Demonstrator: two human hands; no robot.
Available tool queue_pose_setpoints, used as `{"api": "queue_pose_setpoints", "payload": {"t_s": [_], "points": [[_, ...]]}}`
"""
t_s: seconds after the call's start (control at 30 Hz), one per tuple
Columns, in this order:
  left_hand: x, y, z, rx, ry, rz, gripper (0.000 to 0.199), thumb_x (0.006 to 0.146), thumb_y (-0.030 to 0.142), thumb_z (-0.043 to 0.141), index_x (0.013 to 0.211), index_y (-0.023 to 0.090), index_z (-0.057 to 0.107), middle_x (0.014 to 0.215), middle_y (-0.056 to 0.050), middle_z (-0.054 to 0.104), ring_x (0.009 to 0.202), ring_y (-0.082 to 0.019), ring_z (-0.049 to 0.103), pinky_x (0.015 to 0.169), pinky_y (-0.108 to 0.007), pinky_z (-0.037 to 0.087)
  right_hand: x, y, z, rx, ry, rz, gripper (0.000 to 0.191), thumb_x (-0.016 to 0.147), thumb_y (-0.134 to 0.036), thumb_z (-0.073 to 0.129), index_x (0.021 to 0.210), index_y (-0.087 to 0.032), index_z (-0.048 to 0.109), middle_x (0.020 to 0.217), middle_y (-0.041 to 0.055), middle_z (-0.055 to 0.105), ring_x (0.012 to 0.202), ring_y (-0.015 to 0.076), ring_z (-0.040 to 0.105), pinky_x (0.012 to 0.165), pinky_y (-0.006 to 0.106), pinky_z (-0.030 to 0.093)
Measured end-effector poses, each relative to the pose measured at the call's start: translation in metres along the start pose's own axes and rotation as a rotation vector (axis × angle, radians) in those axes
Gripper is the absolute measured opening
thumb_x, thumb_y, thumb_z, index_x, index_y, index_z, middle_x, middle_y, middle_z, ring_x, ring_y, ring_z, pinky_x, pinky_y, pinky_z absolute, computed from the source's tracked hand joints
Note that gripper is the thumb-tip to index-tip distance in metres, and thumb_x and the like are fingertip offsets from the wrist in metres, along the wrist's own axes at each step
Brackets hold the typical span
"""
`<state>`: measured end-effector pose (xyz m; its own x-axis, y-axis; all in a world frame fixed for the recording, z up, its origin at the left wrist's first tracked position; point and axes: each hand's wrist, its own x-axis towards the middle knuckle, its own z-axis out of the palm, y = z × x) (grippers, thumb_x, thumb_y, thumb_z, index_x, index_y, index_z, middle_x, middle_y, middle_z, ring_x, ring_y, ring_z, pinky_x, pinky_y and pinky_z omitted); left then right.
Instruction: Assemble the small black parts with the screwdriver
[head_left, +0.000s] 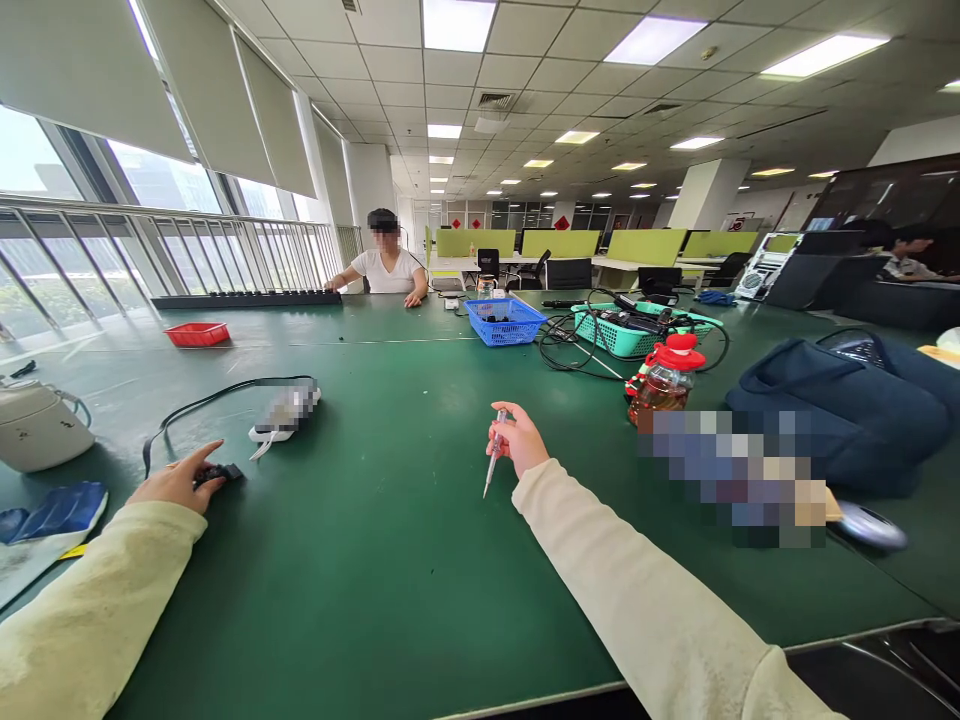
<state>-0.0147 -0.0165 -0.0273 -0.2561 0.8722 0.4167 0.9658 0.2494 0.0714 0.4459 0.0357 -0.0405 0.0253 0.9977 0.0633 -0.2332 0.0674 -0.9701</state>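
Note:
My right hand (517, 438) is over the middle of the green table (360, 600), its fingers closed round a thin, clear screwdriver-like tool (493, 458) whose tip points down. On the left, my left hand (176, 484) has its thumb and fingers on a small black object (227, 473) at the table surface; its exact kind is unclear. Just beyond that hand, a white device (285, 412), partly blurred out, lies with a black cord looping around it.
Farther back are a red tray (197, 335), a blue basket (505, 324) and a green basket (622, 338) with cables. On the right stand a red-lidded bottle (666, 385) and a dark blue bag (832, 420). A person (388, 268) sits across the table.

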Motion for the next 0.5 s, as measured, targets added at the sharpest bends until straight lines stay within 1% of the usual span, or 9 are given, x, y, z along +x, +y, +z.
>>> {"api": "queue_pose_setpoints", "payload": {"t_s": [0.07,0.13,0.17,0.23,0.27,0.3,0.37,0.43,0.5], "points": [[0.002,0.006,-0.010,0.002,0.087,-0.056,0.048,0.095,0.041,0.021,0.129,0.023,0.051,0.104,0.000,0.067,0.099,-0.018,0.059,0.091,-0.034,0.046,-0.001,-0.001,0.001,0.003,0.000,-0.005,0.039,0.064,-0.026,0.056,0.103,-0.022,0.050,0.057,-0.0085,0.053,0.041,0.0119,0.055,0.042,0.024,0.041],[0.000,0.020,-0.025,-0.066,0.286,0.000,0.041,0.095,0.043,0.028,0.125,0.027,0.053,0.109,0.004,0.065,0.103,-0.016,0.058,0.093,-0.035,0.047,-0.001,-0.002,0.001,0.003,-0.001,-0.011,0.039,0.064,-0.026,0.057,0.102,-0.023,0.051,0.058,-0.0086,0.052,0.041,0.0119,0.055,0.042,0.025,0.041],[-0.004,0.030,-0.035,-0.118,0.410,0.097,0.037,0.094,0.041,0.036,0.124,0.028,0.053,0.111,0.005,0.064,0.104,-0.016,0.058,0.094,-0.035,0.047,-0.001,-0.002,0.001,0.004,-0.002,-0.012,0.039,0.064,-0.026,0.057,0.102,-0.023,0.051,0.058,-0.0087,0.052,0.041,0.0119,0.056,0.041,0.025,0.041],[-0.022,0.058,-0.057,-0.230,0.622,0.427,0.040,0.088,0.030,0.053,0.127,0.031,0.052,0.110,0.004,0.065,0.100,-0.015,0.060,0.093,-0.034,0.050,-0.001,-0.001,0.001,0.007,0.002,-0.013,0.040,0.064,-0.027,0.058,0.103,-0.023,0.051,0.058,-0.0089,0.052,0.042,0.0118,0.056,0.041,0.025,0.042],[-0.036,0.074,-0.067,-0.293,0.647,0.643,0.049,0.084,0.022,0.058,0.131,0.034,0.049,0.110,0.003,0.065,0.097,-0.015,0.062,0.092,-0.034,0.051,0.000,-0.001,0.000,0.010,0.005,-0.014,0.040,0.064,-0.027,0.058,0.103,-0.023,0.051,0.058,-0.0089,0.052,0.042,0.0117,0.056,0.042,0.025,0.042],[-0.052,0.091,-0.078,-0.362,0.620,0.837,0.056,0.082,0.017,0.060,0.134,0.036,0.047,0.108,0.002,0.066,0.096,-0.015,0.062,0.090,-0.032,0.053,0.000,0.000,0.000,0.014,0.010,-0.018,0.041,0.064,-0.027,0.059,0.104,-0.023,0.050,0.058,-0.0090,0.053,0.042,0.0115,0.056,0.043,0.025,0.043],[-0.089,0.125,-0.093,-0.457,0.522,1.195,0.052,0.082,0.017,0.059,0.131,0.034,0.052,0.098,0.000,0.070,0.091,-0.016,0.064,0.083,-0.032,0.056,0.002,0.001,-0.001,0.020,0.025,-0.026,0.042,0.063,-0.027,0.061,0.104,-0.023,0.050,0.059,-0.0091,0.054,0.043,0.0111,0.055,0.044,0.025,0.044],[-0.122,0.155,-0.099,-0.497,0.465,1.318,0.038,0.085,0.020,0.056,0.120,0.033,0.060,0.089,-0.001,0.073,0.091,-0.018,0.066,0.085,-0.036,0.057,0.003,0.002,-0.002,0.021,0.046,-0.032,0.043,0.063,-0.028,0.063,0.104,-0.022,0.049,0.059,-0.0089,0.055,0.043,0.0106,0.053,0.043,0.024,0.042],[-0.138,0.180,-0.096,-0.533,0.397,1.329,0.034,0.086,0.020,0.056,0.116,0.036,0.060,0.087,0.001,0.073,0.087,-0.017,0.067,0.086,-0.037,0.057,0.004,0.002,-0.001,0.015,0.063,-0.037,0.043,0.062,-0.028,0.065,0.103,-0.022,0.050,0.058,-0.0084,0.055,0.043,0.0090,0.049,0.040,0.022,0.037]]}}
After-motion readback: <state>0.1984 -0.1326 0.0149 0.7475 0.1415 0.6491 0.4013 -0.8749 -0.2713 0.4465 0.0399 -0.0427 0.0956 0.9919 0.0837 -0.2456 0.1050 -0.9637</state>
